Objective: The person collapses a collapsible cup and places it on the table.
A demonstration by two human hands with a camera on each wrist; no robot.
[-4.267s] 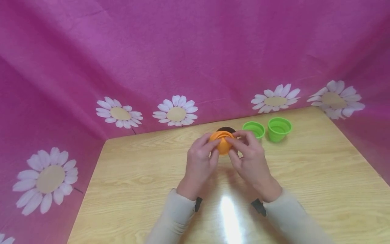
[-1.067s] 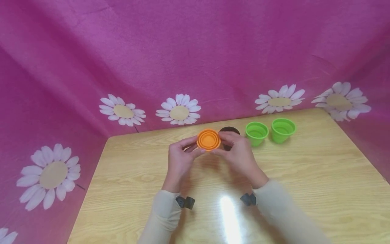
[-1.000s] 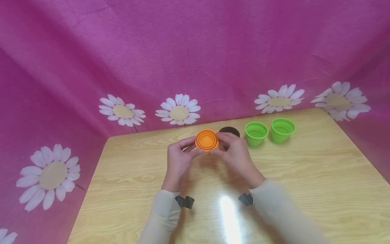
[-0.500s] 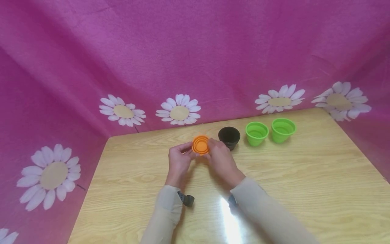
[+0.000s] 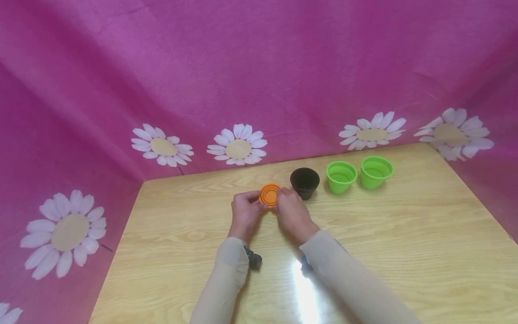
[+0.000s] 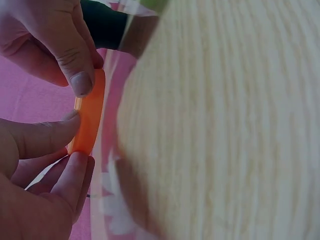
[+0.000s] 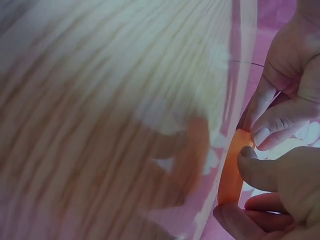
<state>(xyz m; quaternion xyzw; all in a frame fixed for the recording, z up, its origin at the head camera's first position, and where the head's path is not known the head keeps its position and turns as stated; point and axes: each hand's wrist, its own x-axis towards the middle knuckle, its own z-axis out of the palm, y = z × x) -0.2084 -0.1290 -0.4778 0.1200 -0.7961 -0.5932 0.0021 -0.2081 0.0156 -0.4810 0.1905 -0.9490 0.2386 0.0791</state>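
Observation:
An orange collapsible cup (image 5: 270, 195), folded flat into concentric rings, is held in both hands just over the table. My left hand (image 5: 244, 211) pinches its left rim between thumb and fingers. On the opposite rim, my right hand (image 5: 294, 215) pinches it and covers part of that side. Seen edge-on in the left wrist view, the orange cup (image 6: 91, 112) is a thin band with a thumb pressing it from each end. The right wrist view also shows the orange cup (image 7: 232, 170) on edge. Close behind my right hand stands a black cup (image 5: 305, 180), upright.
Two green cups (image 5: 341, 177) stand upright to the right of the black one, toward the back of the wooden table (image 5: 182, 252). A pink curtain (image 5: 283, 76) with daisies rises behind and at both sides. A bright glare lies on the table front.
The orange cup, partly folded at first, now lies flat in ringed form. Both hands brought it left and lower, away from the black cup, which is now uncovered. My right hand turned further over its rim.

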